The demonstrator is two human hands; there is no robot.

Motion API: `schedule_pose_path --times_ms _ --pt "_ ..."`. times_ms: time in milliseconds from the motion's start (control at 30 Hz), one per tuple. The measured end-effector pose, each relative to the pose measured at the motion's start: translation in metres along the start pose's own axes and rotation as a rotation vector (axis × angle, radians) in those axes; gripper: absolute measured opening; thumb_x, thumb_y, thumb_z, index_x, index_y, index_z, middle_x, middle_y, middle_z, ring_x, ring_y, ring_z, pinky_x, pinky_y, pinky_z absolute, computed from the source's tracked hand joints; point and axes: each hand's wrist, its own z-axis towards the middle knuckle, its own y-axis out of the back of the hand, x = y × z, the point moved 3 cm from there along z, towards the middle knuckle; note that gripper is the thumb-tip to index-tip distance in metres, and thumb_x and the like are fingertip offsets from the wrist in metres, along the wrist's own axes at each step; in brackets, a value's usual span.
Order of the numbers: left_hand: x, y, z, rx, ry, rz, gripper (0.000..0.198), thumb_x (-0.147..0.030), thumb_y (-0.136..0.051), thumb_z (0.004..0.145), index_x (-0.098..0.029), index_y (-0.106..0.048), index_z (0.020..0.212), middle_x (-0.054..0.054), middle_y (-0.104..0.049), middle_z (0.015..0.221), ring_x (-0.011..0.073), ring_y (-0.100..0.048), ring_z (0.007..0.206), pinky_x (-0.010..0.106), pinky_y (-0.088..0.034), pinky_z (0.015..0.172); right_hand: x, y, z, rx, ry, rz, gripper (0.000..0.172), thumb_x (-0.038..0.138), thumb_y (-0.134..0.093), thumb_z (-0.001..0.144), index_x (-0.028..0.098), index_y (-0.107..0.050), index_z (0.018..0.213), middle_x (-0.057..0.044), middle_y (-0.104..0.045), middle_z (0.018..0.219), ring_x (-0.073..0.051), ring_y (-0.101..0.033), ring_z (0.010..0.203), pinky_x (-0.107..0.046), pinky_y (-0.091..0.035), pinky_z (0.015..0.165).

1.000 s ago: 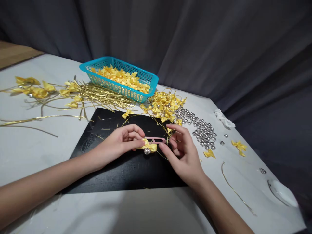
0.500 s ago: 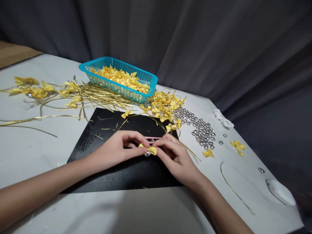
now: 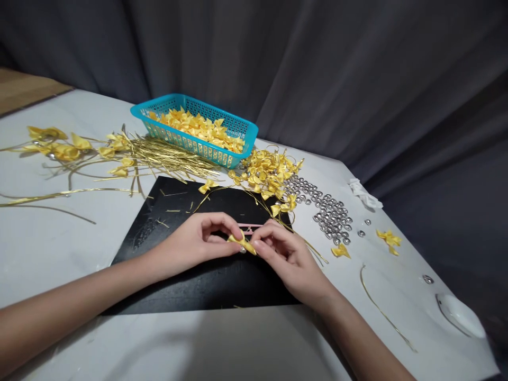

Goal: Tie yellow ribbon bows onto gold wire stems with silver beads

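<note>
Over the black mat (image 3: 186, 280), my left hand (image 3: 198, 241) and my right hand (image 3: 288, 254) meet fingertip to fingertip. Both pinch one small yellow ribbon bow (image 3: 242, 242), which has a silver bead under it. A gold wire runs off from the bow toward the right. Just behind the fingers a pink tool (image 3: 248, 228) lies on the mat, partly hidden by them.
A teal basket (image 3: 242, 138) full of yellow bows stands at the back. Gold wires (image 3: 166, 156) and finished bows spread to its left. A heap of wired bows (image 3: 268, 172) and several silver beads (image 3: 331, 214) lie to the right. A white dish (image 3: 460, 315) sits near the right edge.
My right hand has come in from the right and taken hold of the bow that my left hand was holding. The bow now tilts between both sets of fingertips.
</note>
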Motion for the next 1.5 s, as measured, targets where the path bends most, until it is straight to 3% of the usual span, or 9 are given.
schedule_pose_path --times_ms 100,267,433,800,967,1133,1333,1433,1500 --pt "-0.003 0.0 -0.002 -0.076 -0.152 0.116 0.013 -0.023 -0.075 0.064 -0.017 -0.064 0.065 -0.001 -0.058 0.077 0.0132 -0.057 0.075 0.022 -0.046 0.068 0.001 -0.006 0.0 0.03 -0.051 0.16 0.017 0.034 -0.059 0.084 0.019 -0.059 0.077 0.001 -0.047 0.073 -0.01 -0.041 0.064 -0.023 -0.034 0.059" --pt "-0.003 -0.009 -0.008 0.022 -0.003 0.049 0.016 -0.031 -0.067 0.075 -0.016 -0.063 0.072 -0.003 -0.059 0.063 0.0097 -0.052 0.06 0.02 -0.042 0.057 -0.003 -0.011 -0.002 -0.018 -0.196 0.321 0.022 0.041 -0.062 0.081 0.021 -0.056 0.076 0.004 -0.046 0.066 -0.007 -0.029 0.05 -0.022 -0.023 0.045" --pt "0.001 -0.014 -0.009 0.047 0.073 -0.019 0.025 -0.029 -0.074 0.066 -0.014 -0.062 0.082 -0.001 -0.063 0.071 0.012 -0.057 0.067 0.022 -0.046 0.063 -0.007 -0.014 -0.003 -0.06 -0.242 0.372 0.024 0.043 -0.064 0.079 0.02 -0.059 0.079 0.002 -0.052 0.073 -0.005 -0.026 0.047 -0.022 -0.015 0.042" --pt "0.001 -0.009 -0.006 -0.077 0.072 0.116 0.015 -0.026 -0.065 0.066 -0.014 -0.064 0.075 -0.004 -0.058 0.064 0.0077 -0.045 0.054 0.019 -0.032 0.05 -0.003 0.014 -0.005 0.066 -0.305 0.237 0.027 0.042 -0.063 0.081 0.017 -0.055 0.074 0.005 -0.039 0.063 -0.005 -0.023 0.05 -0.023 -0.014 0.046" --pt "-0.003 0.002 -0.005 -0.265 0.001 0.081 0.02 -0.03 -0.063 0.064 -0.014 -0.062 0.076 -0.004 -0.056 0.06 0.0092 -0.048 0.055 0.02 -0.037 0.053 -0.003 0.027 -0.005 0.153 -0.398 0.207 0.022 0.04 -0.06 0.084 0.018 -0.058 0.083 0.005 -0.036 0.064 -0.005 -0.023 0.049 -0.022 -0.013 0.045" --pt "-0.004 0.022 0.002 -0.359 -0.013 0.093 0.026 -0.03 -0.062 0.064 -0.014 -0.059 0.084 -0.005 -0.054 0.063 0.0091 -0.048 0.058 0.02 -0.038 0.055 -0.006 0.058 -0.002 -0.094 -0.333 0.274 0.03 0.037 -0.062 0.082 0.026 -0.055 0.108 0.007 -0.033 0.06 -0.005 -0.019 0.046 -0.02 -0.01 0.043" --pt "-0.006 0.038 -0.009 -0.18 0.038 0.144 0.031 -0.028 -0.066 0.059 -0.014 -0.054 0.085 -0.006 -0.052 0.06 0.0106 -0.048 0.054 0.023 -0.039 0.055 -0.012 0.089 0.005 -0.484 -0.164 0.371 0.038 0.036 -0.071 0.072 0.028 -0.053 0.105 0.007 -0.049 0.063 -0.003 -0.02 0.041 -0.017 -0.017 0.038" --pt "-0.001 0.045 -0.026 -0.069 0.093 0.195 0.033 -0.029 -0.065 0.064 -0.015 -0.052 0.091 -0.006 -0.05 0.06 0.0115 -0.047 0.055 0.024 -0.038 0.055 -0.021 0.084 0.014 -0.541 -0.129 0.152 0.036 0.044 -0.063 0.078 0.023 -0.053 0.106 0.001 -0.061 0.075 -0.006 -0.041 0.045 -0.021 -0.039 0.046" --pt "0.003 0.05 -0.037 -0.085 0.088 0.245 0.031 -0.032 -0.061 0.07 -0.017 -0.05 0.095 -0.006 -0.048 0.064 0.012 -0.044 0.056 0.023 -0.035 0.053 -0.025 0.076 0.023 -0.527 -0.102 -0.071 0.035 0.048 -0.057 0.081 0.018 -0.057 0.1 -0.006 -0.066 0.08 -0.014 -0.058 0.06 -0.029 -0.049 0.058"
